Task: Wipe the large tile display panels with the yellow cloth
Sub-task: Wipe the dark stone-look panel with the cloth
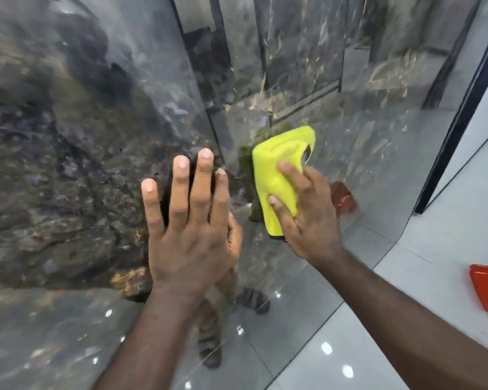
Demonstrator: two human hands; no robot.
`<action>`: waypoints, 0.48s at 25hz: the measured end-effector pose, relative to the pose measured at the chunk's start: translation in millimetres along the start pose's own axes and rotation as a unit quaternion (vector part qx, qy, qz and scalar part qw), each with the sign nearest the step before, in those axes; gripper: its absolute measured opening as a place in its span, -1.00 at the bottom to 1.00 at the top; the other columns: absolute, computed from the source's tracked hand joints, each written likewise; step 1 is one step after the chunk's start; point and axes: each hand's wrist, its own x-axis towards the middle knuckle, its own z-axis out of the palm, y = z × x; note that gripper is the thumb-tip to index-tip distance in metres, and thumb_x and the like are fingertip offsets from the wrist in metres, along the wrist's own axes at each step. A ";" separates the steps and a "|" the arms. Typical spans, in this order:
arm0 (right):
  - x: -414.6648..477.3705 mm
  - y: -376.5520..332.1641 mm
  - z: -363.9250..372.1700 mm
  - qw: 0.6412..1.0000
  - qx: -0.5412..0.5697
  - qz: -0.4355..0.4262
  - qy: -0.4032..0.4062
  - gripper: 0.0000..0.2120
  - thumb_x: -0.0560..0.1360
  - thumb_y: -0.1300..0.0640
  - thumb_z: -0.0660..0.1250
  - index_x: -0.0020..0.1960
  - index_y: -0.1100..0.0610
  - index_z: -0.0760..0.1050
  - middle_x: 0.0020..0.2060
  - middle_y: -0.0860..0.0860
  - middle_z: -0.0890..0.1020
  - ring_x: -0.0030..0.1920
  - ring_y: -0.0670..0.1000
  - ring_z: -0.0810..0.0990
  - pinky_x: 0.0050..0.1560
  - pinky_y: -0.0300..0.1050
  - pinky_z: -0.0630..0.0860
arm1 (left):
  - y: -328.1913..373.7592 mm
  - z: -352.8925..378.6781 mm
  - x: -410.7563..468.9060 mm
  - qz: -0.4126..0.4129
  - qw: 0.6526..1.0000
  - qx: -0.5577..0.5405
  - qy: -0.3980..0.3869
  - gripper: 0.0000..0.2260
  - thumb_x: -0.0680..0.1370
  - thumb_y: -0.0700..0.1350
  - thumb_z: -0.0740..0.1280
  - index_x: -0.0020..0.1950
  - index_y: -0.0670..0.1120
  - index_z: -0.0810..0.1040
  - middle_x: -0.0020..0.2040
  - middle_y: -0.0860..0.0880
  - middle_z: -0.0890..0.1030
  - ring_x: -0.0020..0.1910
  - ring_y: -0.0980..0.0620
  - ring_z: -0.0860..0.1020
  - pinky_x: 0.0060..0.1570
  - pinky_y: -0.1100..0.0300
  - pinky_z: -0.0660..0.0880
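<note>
Yellow cloth pinned to the glossy tile panel by the right grip.
Risks slipping free on a hard stroke, with only the near edge bunched under thumb and fingers and most of it jutting far and left of the grasp; risks fresh prints too, from the left grip spread flat and released on the polished face, just left of the cloth.
</note>
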 end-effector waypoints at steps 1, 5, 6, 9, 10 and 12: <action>-0.5 15.7 3.3 0.997 0.010 0.072 0.033 -0.44 0.67 0.01 0.33 0.62 0.00 0.27 0.45 0.04 0.41 0.39 -0.02 0.37 0.48 -0.20 0.24 | 3.6 -2.1 0.6 -0.014 1.000 -0.008 -0.004 -0.44 0.62 -0.01 0.34 0.61 -0.16 0.48 0.73 -0.17 0.26 0.71 -0.25 0.12 0.70 -0.35 -0.11; -10.7 44.8 12.1 0.910 0.136 0.374 0.114 -0.37 0.70 0.10 0.34 0.68 0.16 0.18 0.60 0.03 0.31 0.60 0.04 0.27 0.55 -0.28 0.07 | 38.3 7.3 -0.6 0.072 0.997 -0.029 -0.029 -0.44 0.62 -0.01 0.36 0.62 -0.12 0.49 0.74 -0.10 0.26 0.73 -0.18 0.15 0.73 -0.24 -0.09; -23.6 44.0 11.4 0.944 0.123 0.297 0.072 -0.37 0.69 0.12 0.36 0.67 0.16 0.18 0.58 -0.02 0.31 0.60 0.04 0.26 0.58 -0.22 0.08 | 46.3 16.4 -1.4 0.115 0.992 -0.037 -0.036 -0.43 0.62 -0.01 0.37 0.63 -0.13 0.48 0.73 -0.08 0.28 0.72 -0.15 0.19 0.73 -0.22 -0.04; -69.2 78.5 23.3 0.966 0.123 0.226 0.023 -0.38 0.67 0.11 0.35 0.66 0.13 0.19 0.55 -0.08 0.28 0.58 -0.01 0.27 0.61 -0.11 0.16 | 54.8 37.6 -7.1 0.215 0.975 0.000 -0.062 -0.37 0.63 0.04 0.39 0.68 -0.13 0.41 0.71 -0.04 0.34 0.67 -0.07 0.30 0.67 -0.19 0.18; -83.1 102.1 32.9 0.937 0.124 0.323 0.056 -0.38 0.68 0.10 0.32 0.67 0.13 0.17 0.58 -0.03 0.27 0.59 0.00 0.26 0.60 -0.16 0.14 | 54.4 39.8 -10.2 0.235 0.969 0.024 -0.066 -0.36 0.64 0.05 0.39 0.69 -0.13 0.39 0.71 -0.03 0.35 0.67 -0.06 0.31 0.65 -0.20 0.20; -97.8 143.1 47.4 0.809 0.149 0.560 0.096 -0.38 0.71 0.11 0.27 0.69 0.18 0.12 0.65 0.12 0.22 0.63 0.07 0.22 0.54 -0.28 0.08 | 55.6 42.2 -15.0 0.256 0.961 0.047 -0.089 -0.37 0.66 0.07 0.37 0.69 -0.13 0.38 0.71 -0.06 0.34 0.68 -0.05 0.30 0.64 -0.24 0.15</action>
